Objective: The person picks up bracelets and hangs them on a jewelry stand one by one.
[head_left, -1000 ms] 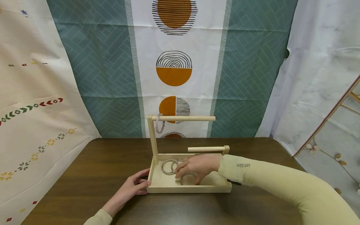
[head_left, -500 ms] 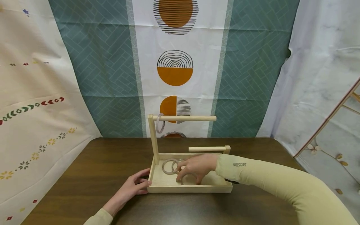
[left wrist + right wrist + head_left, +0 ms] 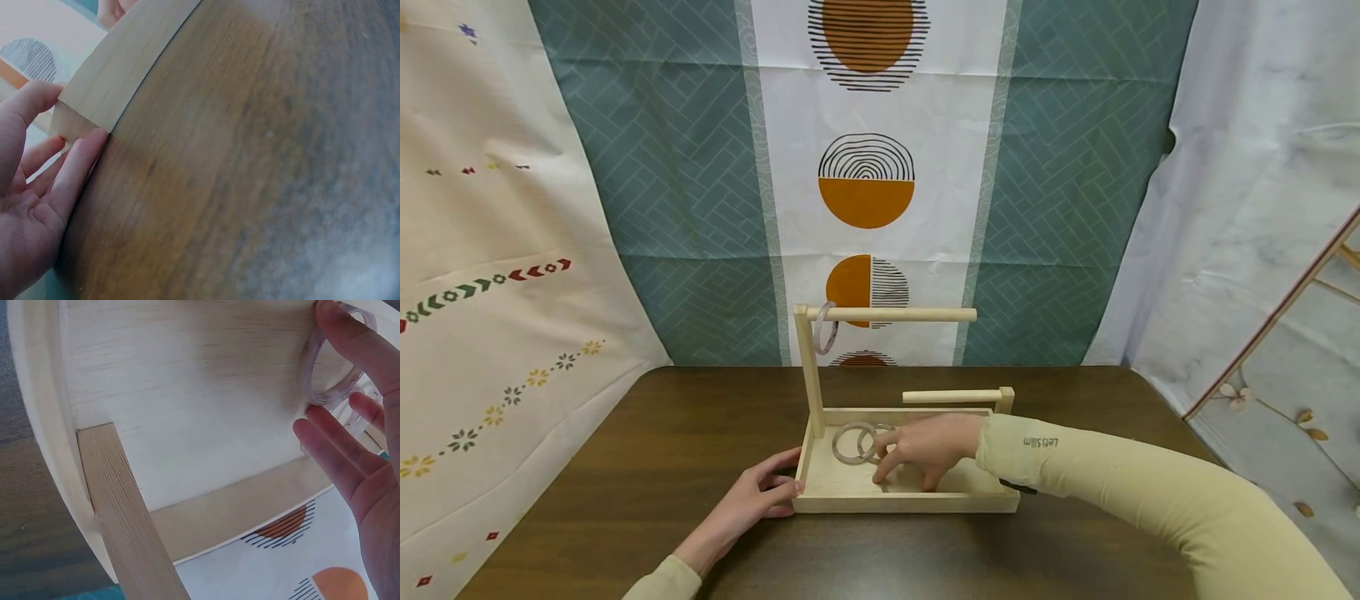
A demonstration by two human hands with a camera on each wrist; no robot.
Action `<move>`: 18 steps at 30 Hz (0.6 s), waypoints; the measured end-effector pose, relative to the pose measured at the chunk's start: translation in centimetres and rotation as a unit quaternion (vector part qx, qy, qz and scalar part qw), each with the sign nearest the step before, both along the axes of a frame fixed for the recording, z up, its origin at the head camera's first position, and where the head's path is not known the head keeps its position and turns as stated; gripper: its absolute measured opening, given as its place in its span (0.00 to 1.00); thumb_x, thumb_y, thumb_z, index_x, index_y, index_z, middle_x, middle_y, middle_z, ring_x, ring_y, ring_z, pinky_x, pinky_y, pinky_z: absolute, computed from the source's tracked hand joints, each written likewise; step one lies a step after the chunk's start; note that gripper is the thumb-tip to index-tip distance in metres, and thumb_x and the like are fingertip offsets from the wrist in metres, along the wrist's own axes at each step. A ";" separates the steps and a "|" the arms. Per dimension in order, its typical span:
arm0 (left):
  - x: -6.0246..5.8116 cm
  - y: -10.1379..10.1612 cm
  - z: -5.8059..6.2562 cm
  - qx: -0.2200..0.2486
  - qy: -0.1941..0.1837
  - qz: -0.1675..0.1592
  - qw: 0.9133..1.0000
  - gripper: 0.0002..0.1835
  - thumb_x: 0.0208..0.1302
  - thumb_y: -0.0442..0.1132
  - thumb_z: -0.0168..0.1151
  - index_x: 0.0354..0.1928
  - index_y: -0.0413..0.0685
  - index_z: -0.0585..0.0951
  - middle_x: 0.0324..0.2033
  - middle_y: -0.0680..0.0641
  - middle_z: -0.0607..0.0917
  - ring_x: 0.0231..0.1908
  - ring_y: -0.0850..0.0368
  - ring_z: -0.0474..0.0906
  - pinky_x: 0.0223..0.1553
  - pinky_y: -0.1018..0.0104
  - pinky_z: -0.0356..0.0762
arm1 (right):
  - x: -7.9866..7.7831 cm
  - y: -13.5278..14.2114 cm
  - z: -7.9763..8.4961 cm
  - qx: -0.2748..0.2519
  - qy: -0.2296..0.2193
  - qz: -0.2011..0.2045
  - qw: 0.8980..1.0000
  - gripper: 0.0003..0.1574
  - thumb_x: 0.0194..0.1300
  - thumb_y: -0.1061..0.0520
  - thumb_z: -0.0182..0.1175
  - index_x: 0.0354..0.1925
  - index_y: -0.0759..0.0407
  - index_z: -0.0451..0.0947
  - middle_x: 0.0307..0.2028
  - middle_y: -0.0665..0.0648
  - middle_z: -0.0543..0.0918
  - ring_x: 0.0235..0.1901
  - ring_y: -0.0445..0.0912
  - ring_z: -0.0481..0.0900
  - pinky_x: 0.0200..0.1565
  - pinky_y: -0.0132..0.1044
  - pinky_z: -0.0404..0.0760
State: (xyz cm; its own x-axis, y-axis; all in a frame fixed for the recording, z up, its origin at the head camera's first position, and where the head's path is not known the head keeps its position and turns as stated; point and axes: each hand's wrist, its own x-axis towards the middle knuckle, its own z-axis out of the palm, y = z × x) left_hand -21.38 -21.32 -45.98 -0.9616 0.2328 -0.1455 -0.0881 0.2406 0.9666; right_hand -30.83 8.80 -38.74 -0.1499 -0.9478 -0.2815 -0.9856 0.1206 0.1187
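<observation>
A light wooden tray stand (image 3: 902,504) sits on the table. My left hand (image 3: 756,496) holds its left end, thumb at the rim and fingers against the outer wall. Inside the tray, my right hand (image 3: 936,446) pinches a clear, purplish bangle (image 3: 306,372) between thumb and fingers; in the right wrist view this ring stands tilted off the tray floor. Two more bangles overlap to the left, the front one (image 3: 835,444) showing whole and the other partly behind my fingers. Another bangle (image 3: 818,331) hangs on the tall upper bar (image 3: 902,315), close to its post.
A shorter bar (image 3: 951,397) on a low post rises at the tray's back right, just behind my right wrist. The dark wooden table (image 3: 715,417) extends around the tray. Patterned cloths (image 3: 685,167) hang behind and at both sides.
The bangle under my right hand showed as a loop on the tray floor; now it is tipped up and mostly hidden behind the fingers. My left hand stays at the tray's end.
</observation>
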 end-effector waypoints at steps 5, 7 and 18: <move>0.1 0.0 0.1 -0.002 0.001 -0.003 1.000 0.39 0.68 0.46 0.63 0.75 0.42 0.60 0.64 0.33 0.71 0.50 0.54 0.80 0.47 0.55 0.85 | 0.1 0.0 0.1 -0.003 -0.013 -0.004 1.000 0.41 0.50 0.50 0.77 0.63 0.37 0.75 0.61 0.50 0.73 0.53 0.36 0.76 0.50 0.22 0.77; 0.1 0.0 0.1 -0.001 0.000 -0.002 1.000 0.38 0.68 0.46 0.63 0.75 0.43 0.60 0.64 0.33 0.71 0.50 0.54 0.80 0.47 0.55 0.85 | 0.1 0.1 0.1 -0.005 -0.019 -0.005 1.000 0.41 0.50 0.50 0.77 0.63 0.37 0.75 0.61 0.50 0.73 0.53 0.36 0.76 0.51 0.22 0.76; 0.1 0.0 0.2 0.000 0.000 0.003 1.000 0.38 0.67 0.46 0.64 0.74 0.43 0.61 0.66 0.33 0.69 0.51 0.54 0.80 0.47 0.56 0.85 | -0.1 0.2 0.1 -0.014 -0.058 -0.029 0.998 0.41 0.49 0.53 0.78 0.61 0.38 0.75 0.65 0.52 0.70 0.61 0.40 0.73 0.59 0.27 0.76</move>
